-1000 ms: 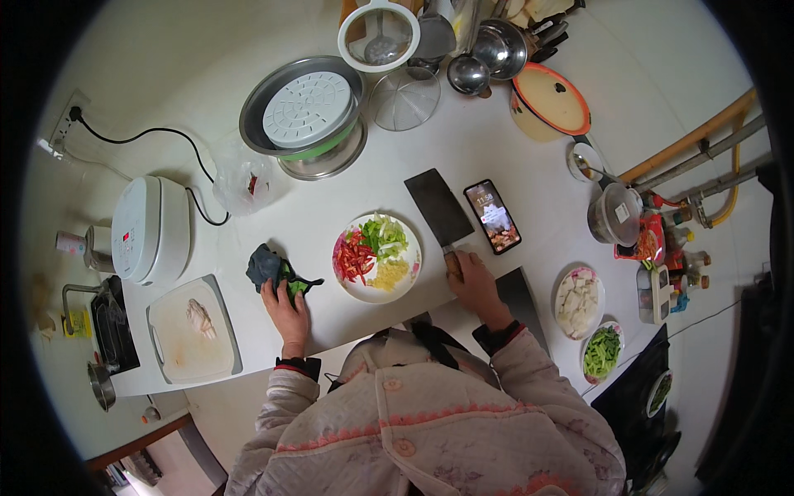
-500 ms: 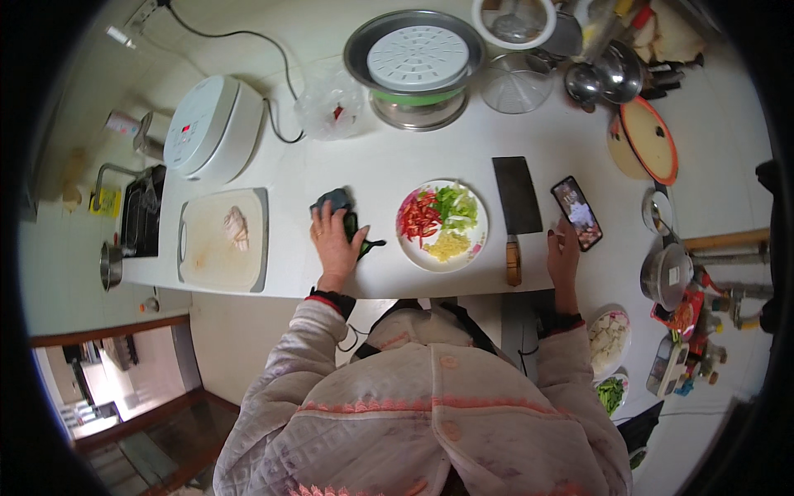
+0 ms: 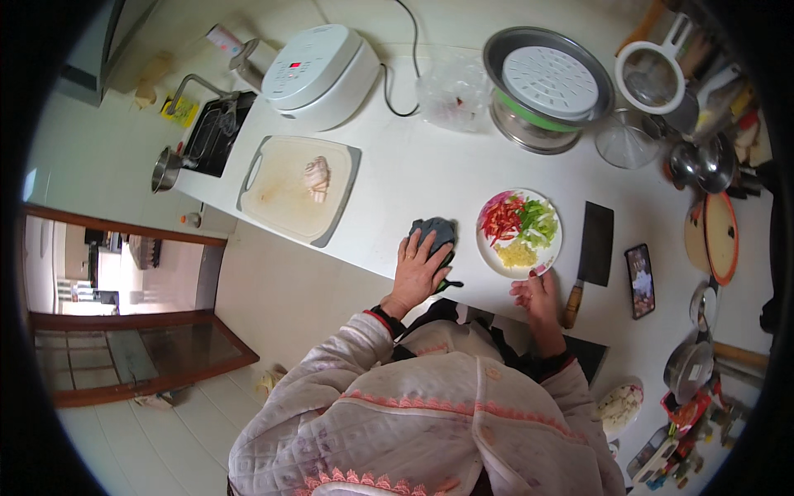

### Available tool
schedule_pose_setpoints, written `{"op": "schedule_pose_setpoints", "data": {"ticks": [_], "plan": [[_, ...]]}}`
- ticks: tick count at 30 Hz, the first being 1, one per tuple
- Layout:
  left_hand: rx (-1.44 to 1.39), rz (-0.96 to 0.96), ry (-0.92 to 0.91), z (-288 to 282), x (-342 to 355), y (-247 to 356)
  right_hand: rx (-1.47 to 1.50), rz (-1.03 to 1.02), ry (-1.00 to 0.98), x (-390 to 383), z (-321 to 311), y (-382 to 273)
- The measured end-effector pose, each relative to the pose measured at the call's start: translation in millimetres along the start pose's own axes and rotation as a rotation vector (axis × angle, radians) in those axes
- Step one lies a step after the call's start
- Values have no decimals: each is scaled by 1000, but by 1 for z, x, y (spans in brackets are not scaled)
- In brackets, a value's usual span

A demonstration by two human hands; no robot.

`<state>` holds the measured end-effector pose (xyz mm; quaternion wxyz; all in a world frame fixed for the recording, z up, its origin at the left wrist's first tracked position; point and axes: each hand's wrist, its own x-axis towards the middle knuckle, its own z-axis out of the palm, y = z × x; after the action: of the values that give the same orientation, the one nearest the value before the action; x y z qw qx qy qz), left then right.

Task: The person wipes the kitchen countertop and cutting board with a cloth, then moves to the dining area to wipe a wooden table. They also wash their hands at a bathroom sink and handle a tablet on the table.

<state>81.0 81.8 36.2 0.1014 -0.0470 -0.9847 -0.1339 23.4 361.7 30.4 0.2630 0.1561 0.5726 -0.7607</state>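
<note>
My left hand [image 3: 418, 271] lies with spread fingers over a crumpled dark grey-blue cloth [image 3: 432, 235] near the counter's front edge. A black and dark green object [image 3: 451, 284], mostly hidden, pokes out beside its thumb. My right hand [image 3: 539, 302], fingers loosely bent and apart, is at the near rim of a white plate [image 3: 490, 258]; whether it touches the rim I cannot tell. On the plate are cut red peppers [image 3: 501, 221], chopped green pieces [image 3: 541, 225] and minced yellowish bits [image 3: 517, 254]. A cleaver [image 3: 595, 248] with a wooden handle lies right of the plate.
A phone [image 3: 639, 281] lies beyond the cleaver. To the left are a cutting board [image 3: 281, 194] with pale sliced meat [image 3: 317, 178] and a white rice cooker [image 3: 318, 78]. A steel pot with a basin [image 3: 546, 91] stands behind. Utensils and an orange-rimmed pot [image 3: 721, 236] line the right.
My right hand has left the phone's side and come left to the plate's near rim. My left hand stays on the cloth. The whole view has turned and shifted left.
</note>
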Motion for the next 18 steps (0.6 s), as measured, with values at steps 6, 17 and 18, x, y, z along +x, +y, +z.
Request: {"op": "schedule_pose_setpoints", "data": {"ticks": [6,17,18], "plan": [[135,-274,114,-5,49,-69,124,-102,-150,36,43,-35],[-50,-591,74,-58,-90,-76,-106,-59,-43,-54,-16,4],[-169,-687,110,-65,-97,-77,-104,-108,14,-61,-23,7]]}}
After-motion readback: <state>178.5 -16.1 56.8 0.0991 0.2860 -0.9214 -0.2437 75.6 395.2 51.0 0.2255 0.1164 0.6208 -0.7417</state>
